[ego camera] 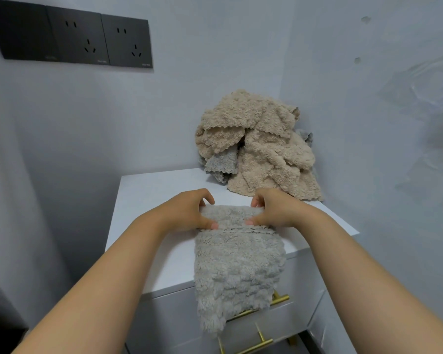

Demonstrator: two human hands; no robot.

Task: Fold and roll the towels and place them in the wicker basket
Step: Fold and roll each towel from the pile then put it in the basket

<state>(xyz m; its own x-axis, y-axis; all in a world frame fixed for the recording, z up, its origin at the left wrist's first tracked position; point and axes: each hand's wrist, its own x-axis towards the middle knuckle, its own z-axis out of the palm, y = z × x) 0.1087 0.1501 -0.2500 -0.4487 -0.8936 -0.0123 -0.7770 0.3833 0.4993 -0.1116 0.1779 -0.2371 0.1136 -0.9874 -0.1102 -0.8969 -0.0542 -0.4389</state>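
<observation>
White cabinet (151, 195) stands in a corner between pale grey-blue walls (215, 60); its top is matte white. White drawer fronts (169, 310) sit below the front edge, with gold bar handles: the upper handle (281, 299) is only partly visible, the lower handle (256, 345) is near the bottom of the frame. High on the left wall, three black plates run edge to edge: a blank plate (23, 31), a middle socket (79, 39) and a right socket (128, 44). The right wall has two small dark marks, upper (365, 19) and lower (357, 60).
</observation>
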